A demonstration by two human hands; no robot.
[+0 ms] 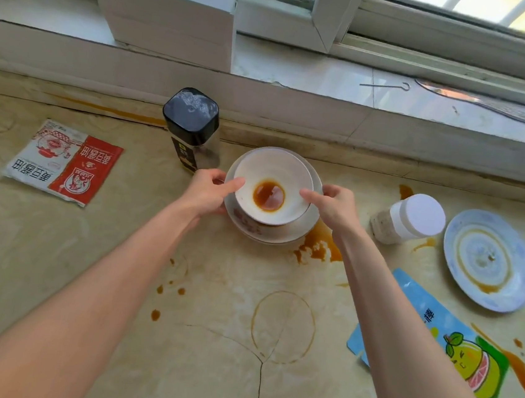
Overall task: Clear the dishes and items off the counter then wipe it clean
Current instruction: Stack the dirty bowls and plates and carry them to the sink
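We have the stack of two bowls at the back middle of the counter point(116, 280), just in front of the black-lidded jar point(192, 126), and both our hands are on it. Our left hand point(210, 190) curls round the left side, thumb laid over the rim of the upper white bowl point(274, 167). Our right hand point(331, 206) mirrors it on the right, thumb on that same rim and fingers curled at the edge below. The upper bowl sits tilted inside the larger patterned bowl point(270, 232), and a puddle of brown sauce point(269, 196) lies in its bottom. Whether the stack rests on the counter or is just clear of it, we cannot tell.

We judge the pair to be glazed ceramic: stiff, fairly heavy together, breakable, and slick wherever sauce has run. The upper one looks loose in the lower, so it could rock or slide. Holding at opposite sides, with thumbs pinning the top rim and fingers carrying the patterned bowl, suits it. We want it level, or the sauce will join the brown spill point(317, 246) beside the stack.
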